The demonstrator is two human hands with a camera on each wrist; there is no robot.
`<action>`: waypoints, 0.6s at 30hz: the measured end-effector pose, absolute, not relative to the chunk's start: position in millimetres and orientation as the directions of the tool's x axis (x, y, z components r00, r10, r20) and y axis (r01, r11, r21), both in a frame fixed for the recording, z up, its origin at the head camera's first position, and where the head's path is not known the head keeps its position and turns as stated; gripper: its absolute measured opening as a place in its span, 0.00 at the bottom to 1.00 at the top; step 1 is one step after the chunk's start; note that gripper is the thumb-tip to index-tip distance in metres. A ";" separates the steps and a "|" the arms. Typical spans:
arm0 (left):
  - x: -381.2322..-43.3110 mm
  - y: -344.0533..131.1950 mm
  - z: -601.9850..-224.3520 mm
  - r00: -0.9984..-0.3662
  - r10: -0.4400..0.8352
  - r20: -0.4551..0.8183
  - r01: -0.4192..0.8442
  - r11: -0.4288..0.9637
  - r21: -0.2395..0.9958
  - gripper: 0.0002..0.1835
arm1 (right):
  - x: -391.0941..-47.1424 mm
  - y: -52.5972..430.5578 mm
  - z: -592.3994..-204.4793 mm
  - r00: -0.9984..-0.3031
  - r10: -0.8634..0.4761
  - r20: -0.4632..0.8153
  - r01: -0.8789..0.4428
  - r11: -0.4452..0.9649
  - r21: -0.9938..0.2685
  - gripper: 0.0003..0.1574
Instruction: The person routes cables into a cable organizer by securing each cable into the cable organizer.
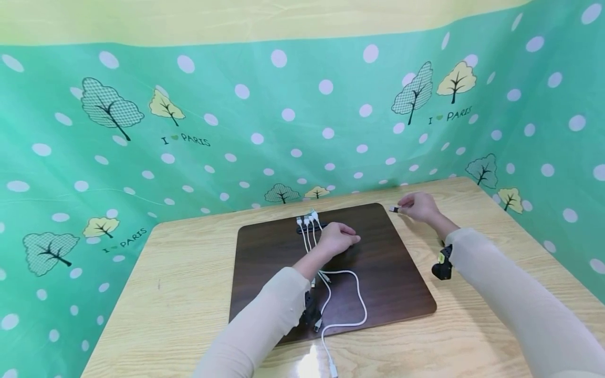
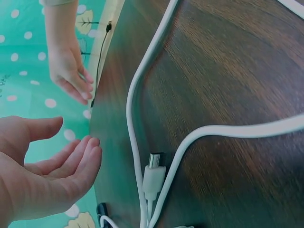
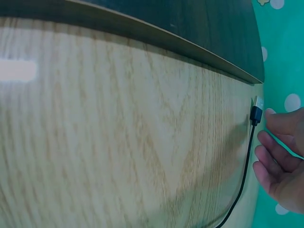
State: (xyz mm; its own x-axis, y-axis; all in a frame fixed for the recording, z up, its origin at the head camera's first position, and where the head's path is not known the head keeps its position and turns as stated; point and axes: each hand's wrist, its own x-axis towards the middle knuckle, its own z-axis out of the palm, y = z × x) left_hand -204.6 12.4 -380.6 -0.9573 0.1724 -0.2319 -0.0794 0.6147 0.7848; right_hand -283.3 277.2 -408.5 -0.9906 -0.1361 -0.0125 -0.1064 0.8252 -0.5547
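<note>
My left hand (image 1: 337, 239) hovers above the dark brown board (image 1: 387, 268), its fingers loosely bent and holding nothing. White cables (image 1: 363, 299) run beneath it; in the left wrist view a white USB plug (image 2: 154, 178) lies on the board between two cable strands. Several white USB plugs (image 1: 307, 220) line up at a black strip (image 1: 300, 230) near the board's back edge. Beyond the board's right back corner, my right hand (image 1: 418, 206) is beside a black cable's USB plug (image 3: 256, 113). Its thumb and fingers are apart, close to the plug without gripping it.
A light wooden table (image 1: 189, 278) carries the board. One white cable end (image 1: 333, 367) hangs over the board's front edge onto the table. Behind and to the right stands a green dotted curtain (image 1: 283, 147). The black cable (image 3: 240, 190) trails along the table.
</note>
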 end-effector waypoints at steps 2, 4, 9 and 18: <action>-204.4 13.6 -380.9 -0.958 0.172 -0.228 -0.077 0.612 0.787 0.11 | -283.6 276.4 -409.2 -0.991 -0.136 -0.010 -0.109 0.831 -0.545 0.16; -204.0 15.1 -381.3 -0.959 0.173 -0.226 -0.077 0.609 0.789 0.10 | -284.2 275.7 -410.3 -0.991 -0.131 -0.009 -0.106 0.837 -0.537 0.16; -202.2 18.9 -381.7 -0.958 0.175 -0.226 -0.079 0.598 0.797 0.10 | -284.8 274.3 -411.3 -0.993 -0.120 -0.021 -0.091 0.850 -0.519 0.15; -199.3 25.8 -382.1 -0.949 0.181 -0.257 -0.125 0.532 0.837 0.09 | -288.1 274.9 -414.7 -0.990 -0.139 -0.037 -0.102 0.860 -0.501 0.15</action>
State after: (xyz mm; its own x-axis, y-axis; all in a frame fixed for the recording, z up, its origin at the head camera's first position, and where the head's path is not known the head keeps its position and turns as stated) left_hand -199.3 25.8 -382.1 -0.9494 0.1806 -0.2569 -0.1252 0.5325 0.8371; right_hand -288.1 274.9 -414.7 -0.9896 -0.1392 -0.0375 -0.1019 0.8596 -0.5007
